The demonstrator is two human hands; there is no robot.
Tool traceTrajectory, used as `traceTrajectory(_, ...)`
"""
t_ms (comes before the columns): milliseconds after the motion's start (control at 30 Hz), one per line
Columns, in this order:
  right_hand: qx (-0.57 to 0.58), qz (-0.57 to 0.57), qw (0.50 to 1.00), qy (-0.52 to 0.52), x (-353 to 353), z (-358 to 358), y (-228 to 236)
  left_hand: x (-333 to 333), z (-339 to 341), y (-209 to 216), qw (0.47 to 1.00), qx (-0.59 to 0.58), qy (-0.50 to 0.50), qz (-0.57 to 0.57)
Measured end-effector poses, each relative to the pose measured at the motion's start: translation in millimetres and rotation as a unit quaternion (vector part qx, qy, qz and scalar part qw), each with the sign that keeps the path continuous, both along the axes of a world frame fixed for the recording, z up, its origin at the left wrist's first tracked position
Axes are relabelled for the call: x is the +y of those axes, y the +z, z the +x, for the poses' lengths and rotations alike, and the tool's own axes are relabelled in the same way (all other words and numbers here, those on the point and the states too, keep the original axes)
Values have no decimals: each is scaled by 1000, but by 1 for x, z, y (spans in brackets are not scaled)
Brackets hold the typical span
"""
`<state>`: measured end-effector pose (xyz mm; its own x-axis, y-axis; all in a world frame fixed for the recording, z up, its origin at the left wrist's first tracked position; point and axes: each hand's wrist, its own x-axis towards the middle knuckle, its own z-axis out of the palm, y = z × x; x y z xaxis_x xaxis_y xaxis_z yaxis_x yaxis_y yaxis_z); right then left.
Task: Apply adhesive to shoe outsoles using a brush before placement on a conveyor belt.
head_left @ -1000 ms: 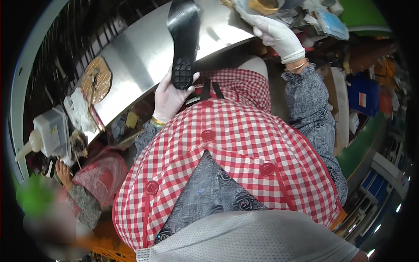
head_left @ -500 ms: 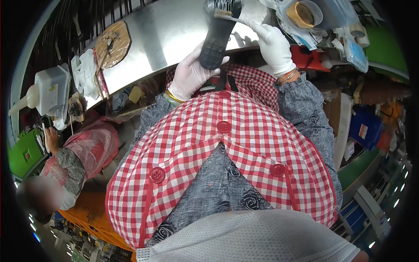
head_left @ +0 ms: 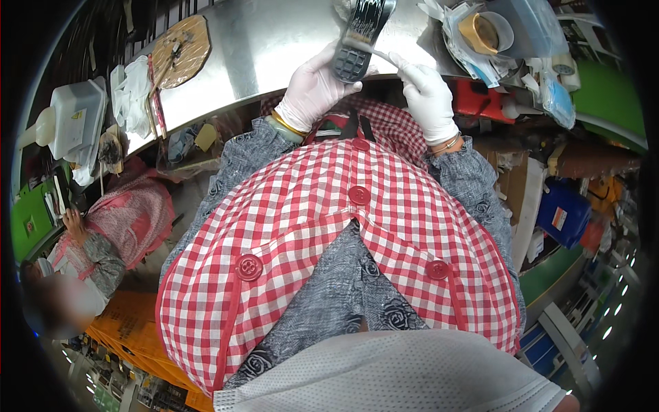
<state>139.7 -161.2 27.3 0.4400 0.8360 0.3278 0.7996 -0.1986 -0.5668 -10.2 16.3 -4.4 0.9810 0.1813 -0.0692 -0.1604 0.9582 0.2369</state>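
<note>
My left hand (head_left: 312,93), in a thin white glove, is closed around the near end of a black shoe sole (head_left: 351,64). The treaded heel of the sole points toward me, and its upper stretch looks wet and shiny; the far end is cut off by the picture's top edge. In my white-gloved right hand (head_left: 427,101) is a pale-handled brush (head_left: 376,50), pinched by the handle. Its bristles lie across the sole just above the heel tread.
A shiny metal table (head_left: 274,41) runs across the top. On its left lie a brown round board (head_left: 185,51) and crumpled white gloves (head_left: 132,96). At right stands a cup of amber liquid (head_left: 480,33) among papers. Another person (head_left: 103,254) works at lower left.
The brush has moved down the sole to the heel tread. The sole has shifted up and slightly right, and its upper stretch now shows a wet shine.
</note>
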Motion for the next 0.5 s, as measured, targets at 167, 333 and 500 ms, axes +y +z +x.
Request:
traceTrajectory(167,353,91,930,-38,3,-18,1,-2,5,-3,1000,9,20,16)
traceTrajectory(333,471,81,876,-60,4,-40,6,-7,9,-7,999,-9,28,-11)
traceTrajectory(500,391,110,905,-124,-3,-15,-21,-11,8,-7,999,-33,9,-32)
